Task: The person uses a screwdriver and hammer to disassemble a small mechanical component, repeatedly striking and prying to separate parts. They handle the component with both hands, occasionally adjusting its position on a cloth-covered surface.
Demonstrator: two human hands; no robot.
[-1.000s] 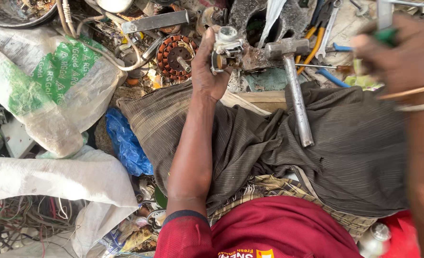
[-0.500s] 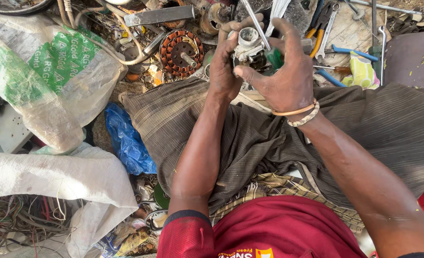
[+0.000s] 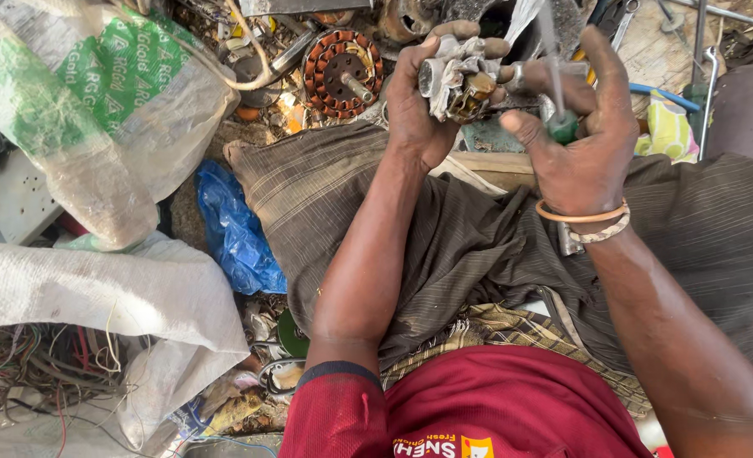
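Left hand (image 3: 419,106) clamped around a small grimy metal motor part (image 3: 457,80), held above the lap. Right hand (image 3: 576,144) grips a green-handled screwdriver (image 3: 556,93), tip at the part. Disassembly appears under way; casing still whole. A copper-wound stator (image 3: 343,72) lies left of the part.

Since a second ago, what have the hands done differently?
The right hand, which was out at the right edge with the green-handled screwdriver, has come in to the small metal part, which the left hand still grips. The hammer lying on the lap is no longer in sight. The copper-wound motor core and blue bag stayed put.
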